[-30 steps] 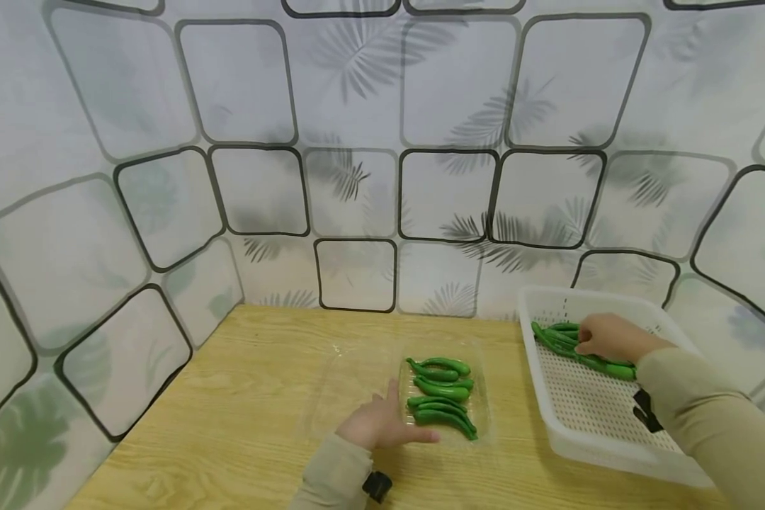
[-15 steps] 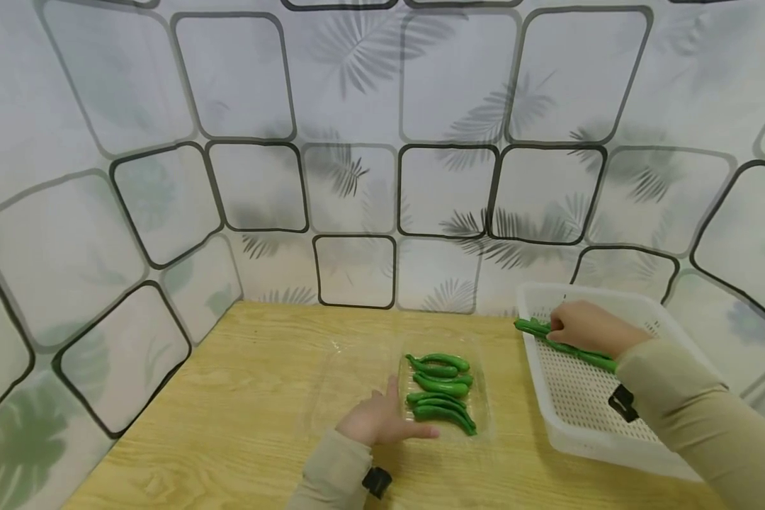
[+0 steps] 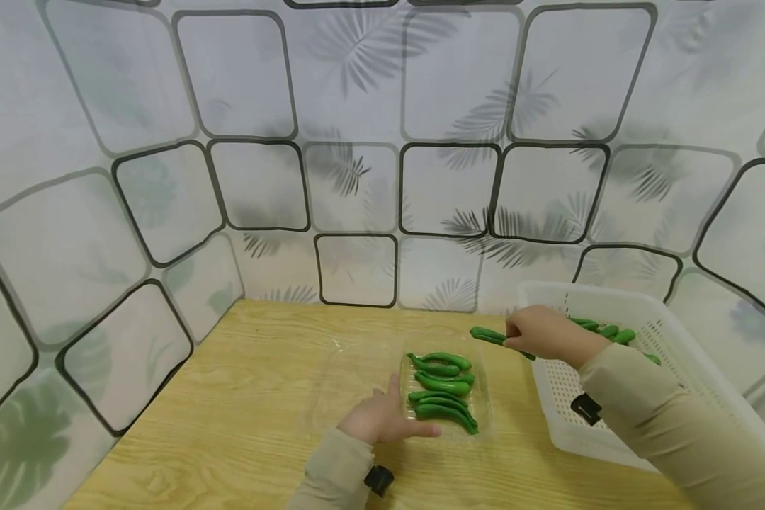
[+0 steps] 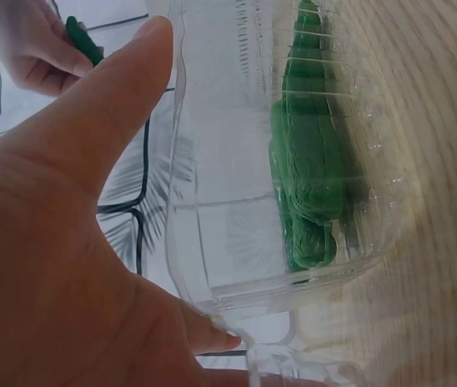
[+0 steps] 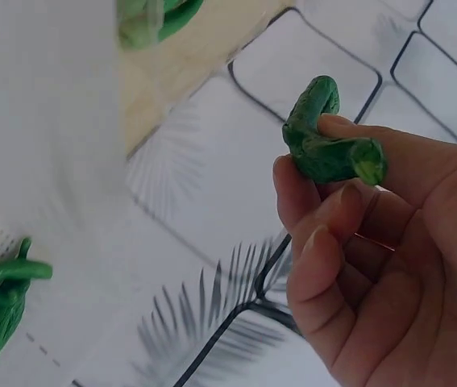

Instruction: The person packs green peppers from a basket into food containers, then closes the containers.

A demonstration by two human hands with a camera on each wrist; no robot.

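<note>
Between thumb and fingers, my right hand [image 3: 551, 333] pinches a long green chili pepper [image 3: 487, 335], held in the air over the left rim of the white basket. The right wrist view shows this wrinkled, bent pepper [image 5: 325, 157] near the fingertips. My left hand [image 3: 379, 419], thumb and index finger spread straight, rests at the near left corner of a clear plastic clamshell box [image 3: 481, 404]. In that box several green chili peppers [image 3: 443, 386] lie crosswise in a column. The left wrist view shows the peppers [image 4: 309, 153] through the box's wall, with the left thumb [image 4: 107, 105] beside its rim.
On the right stands the white perforated basket [image 3: 551, 425] with more green peppers [image 3: 623, 336] at its back, partly hidden by the right arm. The box's clear lid [image 3: 350, 382] lies unfolded to the left on the wooden table [image 3: 242, 397]. A patterned cloth surrounds the back.
My right hand has lifted a pepper out of the basket and carried it leftward toward the clear box. The left hand has stayed in place.
</note>
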